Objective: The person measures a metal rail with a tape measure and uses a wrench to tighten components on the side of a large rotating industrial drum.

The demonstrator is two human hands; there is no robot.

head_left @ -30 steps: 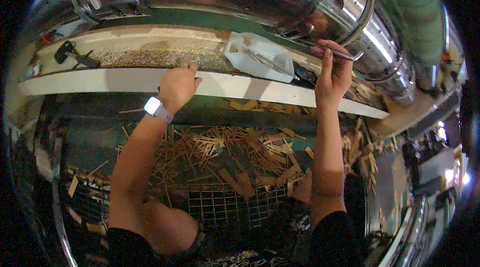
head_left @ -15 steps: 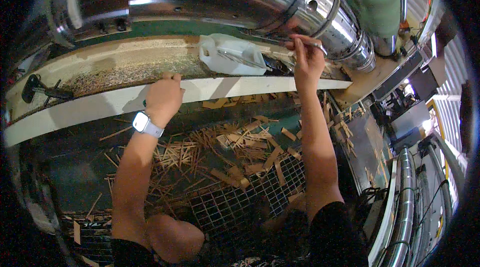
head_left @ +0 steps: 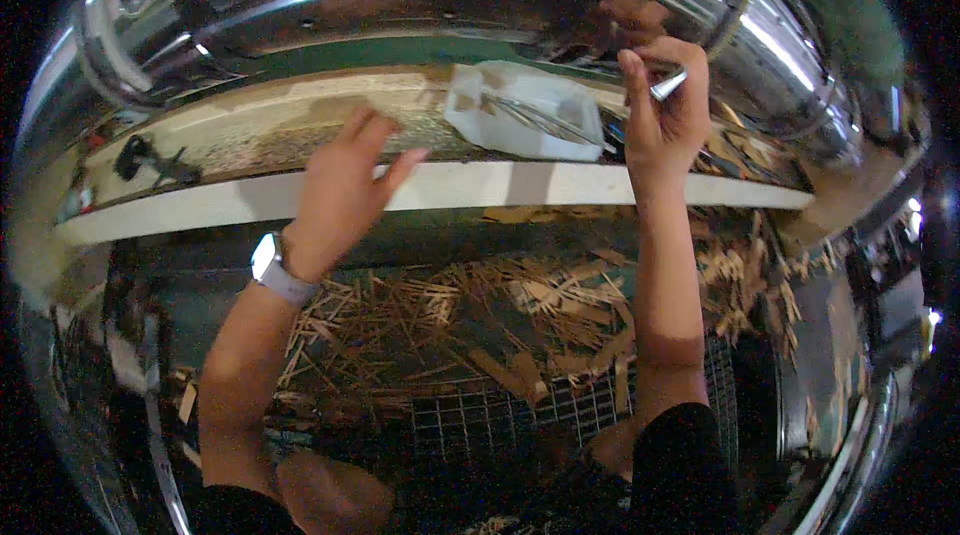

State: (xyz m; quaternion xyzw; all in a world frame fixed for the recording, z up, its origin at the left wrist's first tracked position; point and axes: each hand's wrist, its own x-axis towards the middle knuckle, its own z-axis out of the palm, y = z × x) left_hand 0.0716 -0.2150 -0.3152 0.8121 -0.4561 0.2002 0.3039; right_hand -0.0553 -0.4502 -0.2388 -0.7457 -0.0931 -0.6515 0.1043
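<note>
My right hand [head_left: 672, 120] is closed around a slim silver metal tool [head_left: 668, 85]; only its shiny end shows, so its kind is unclear. It is held up by the large shiny steel cylinder [head_left: 400, 20], near the right end of a cut-open white plastic jug [head_left: 525, 135]. Thin metal rods [head_left: 535, 117] lie in that jug. Slightly blurred, my left hand [head_left: 345, 180] hovers over the ledge's white front edge with thumb and fingers apart and nothing in it. A watch is on my left wrist.
A black-handled tool [head_left: 150, 163] lies at the left of the speckled ledge [head_left: 270, 145]. Small tools [head_left: 745, 155] lie right of the jug. Below the white edge [head_left: 480, 185], cardboard strips [head_left: 430, 305] are heaped over a metal grid [head_left: 480, 425].
My left hand has lifted from the ledge's edge and spread its fingers. My right hand still holds the silver tool, now turned differently. The whole view has swung toward the left.
</note>
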